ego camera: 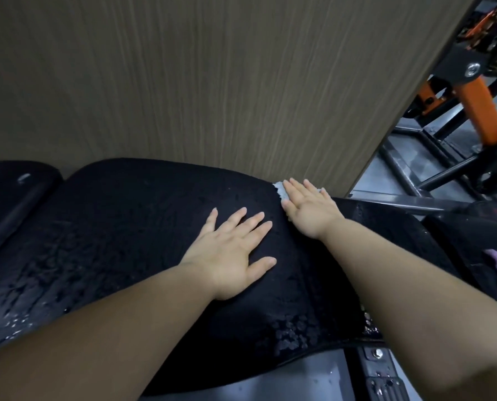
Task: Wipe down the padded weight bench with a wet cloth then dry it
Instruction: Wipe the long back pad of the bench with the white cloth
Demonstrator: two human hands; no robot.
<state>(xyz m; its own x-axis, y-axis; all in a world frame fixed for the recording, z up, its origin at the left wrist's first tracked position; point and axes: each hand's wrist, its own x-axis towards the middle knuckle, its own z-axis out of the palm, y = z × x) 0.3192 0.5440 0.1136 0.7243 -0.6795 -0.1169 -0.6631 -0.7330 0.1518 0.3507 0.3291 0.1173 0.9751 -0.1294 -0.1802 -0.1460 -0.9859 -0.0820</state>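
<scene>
Beads of water (pixel 293 334) sit along the near edge of the bench (pixel 125 233), whose long axis runs left to right, so we should sweep lengthwise in overlapping passes. Our left hand (pixel 232 256) lies flat mid-pad, fingers spread, gripping nothing. Farther right, our right hand (pixel 308 206) presses the cloth (pixel 278 190) with straight fingers at the far edge.

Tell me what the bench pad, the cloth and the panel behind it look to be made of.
Bench pad: likely black vinyl or leatherette; smooth, faintly shiny, water beads on it.
Cloth: pale, with a fuzzy ragged edge, perhaps terry or microfibre; mostly hidden under the right hand.
Panel: wood-grain laminate or veneer, matt; fine straight streaks.
</scene>
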